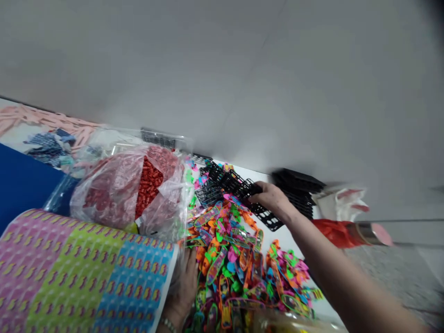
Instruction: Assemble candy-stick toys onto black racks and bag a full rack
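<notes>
My right hand [272, 198] reaches across a heap of bright toy skateboards [236, 259] and closes on a black plastic grid frame [236, 185] at the far side of the white table. More black frames [298, 187] are stacked just to the right of it. My left hand [185, 286] lies low at the near edge of the heap, fingers flat and apart, beside a sheet of coloured stickers [79, 273]; it holds nothing I can see.
A clear bag of red parts [138, 185] stands left of the heap. A blue surface [21, 180] and pink strips [45, 120] lie at far left. A red bag [333, 231] and a tape roll [373, 233] hang off the table's right edge. Grey wall behind.
</notes>
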Motion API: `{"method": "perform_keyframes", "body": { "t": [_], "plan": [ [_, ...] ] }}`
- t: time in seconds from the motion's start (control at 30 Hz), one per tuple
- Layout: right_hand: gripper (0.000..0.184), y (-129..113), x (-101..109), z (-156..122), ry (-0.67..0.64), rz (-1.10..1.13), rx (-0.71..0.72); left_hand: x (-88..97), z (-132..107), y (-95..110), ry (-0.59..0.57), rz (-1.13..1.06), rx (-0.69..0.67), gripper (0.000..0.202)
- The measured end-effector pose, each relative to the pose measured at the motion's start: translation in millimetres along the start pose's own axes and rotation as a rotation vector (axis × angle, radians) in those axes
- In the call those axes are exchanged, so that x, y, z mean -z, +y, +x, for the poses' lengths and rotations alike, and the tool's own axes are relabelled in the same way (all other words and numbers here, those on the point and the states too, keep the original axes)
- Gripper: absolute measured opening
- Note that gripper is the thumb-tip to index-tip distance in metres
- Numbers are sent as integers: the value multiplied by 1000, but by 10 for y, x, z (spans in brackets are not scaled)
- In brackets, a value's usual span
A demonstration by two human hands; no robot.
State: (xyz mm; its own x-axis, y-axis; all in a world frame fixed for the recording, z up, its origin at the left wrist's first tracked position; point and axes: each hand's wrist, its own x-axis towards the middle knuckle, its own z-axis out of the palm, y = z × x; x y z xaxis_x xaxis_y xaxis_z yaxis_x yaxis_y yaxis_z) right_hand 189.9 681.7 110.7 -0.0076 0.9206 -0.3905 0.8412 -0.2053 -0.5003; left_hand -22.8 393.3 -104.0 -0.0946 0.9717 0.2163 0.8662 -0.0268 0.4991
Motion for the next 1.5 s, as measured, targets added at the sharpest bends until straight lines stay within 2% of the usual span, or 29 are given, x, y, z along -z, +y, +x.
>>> {"method": "perform_keyframes", "body": {
  "t": [0.1,0.17,0.27,0.4,0.53,0.7,0.87,0.93,1.0,1.1,1.2,1.27,1.37,1.5],
  "plan": [
    [26,420,-179,-176,-144,315,-211,25,31,-24,-20,-26,-31,55],
    [29,613,-314,-238,-170,399,-227,42,47,-24,-35,-41,-24,54],
    [30,778,-432,-276,-80,326,-183,53,70,-21,-16,-35,-45,54],
    [23,861,-428,-299,95,185,-125,66,105,-32,5,31,-111,54],
    [22,890,-425,-304,143,293,-86,85,118,-23,12,68,-119,49],
    [20,822,-528,-302,-11,321,-87,100,118,-7,-9,90,-88,47],
    [23,681,-400,-213,52,369,-61,100,117,-28,1,103,-128,48],
    [23,614,-311,-83,64,431,-47,91,108,-39,-6,97,-122,48],
    [24,544,-273,98,84,379,-93,80,98,-50,-14,85,-113,49],
    [21,451,-338,376,61,199,-199,70,92,-59,-15,80,-118,48],
    [20,367,-467,528,30,128,-229,77,97,-52,-30,100,-126,47],
    [21,297,-523,530,50,72,-212,88,101,-38,-38,102,-127,46],
    [17,174,-509,431,95,35,-111,101,104,-21,-40,90,-114,47],
    [13,100,-291,217,88,166,32,104,109,-15,-36,109,-121,46]
  ]
}}
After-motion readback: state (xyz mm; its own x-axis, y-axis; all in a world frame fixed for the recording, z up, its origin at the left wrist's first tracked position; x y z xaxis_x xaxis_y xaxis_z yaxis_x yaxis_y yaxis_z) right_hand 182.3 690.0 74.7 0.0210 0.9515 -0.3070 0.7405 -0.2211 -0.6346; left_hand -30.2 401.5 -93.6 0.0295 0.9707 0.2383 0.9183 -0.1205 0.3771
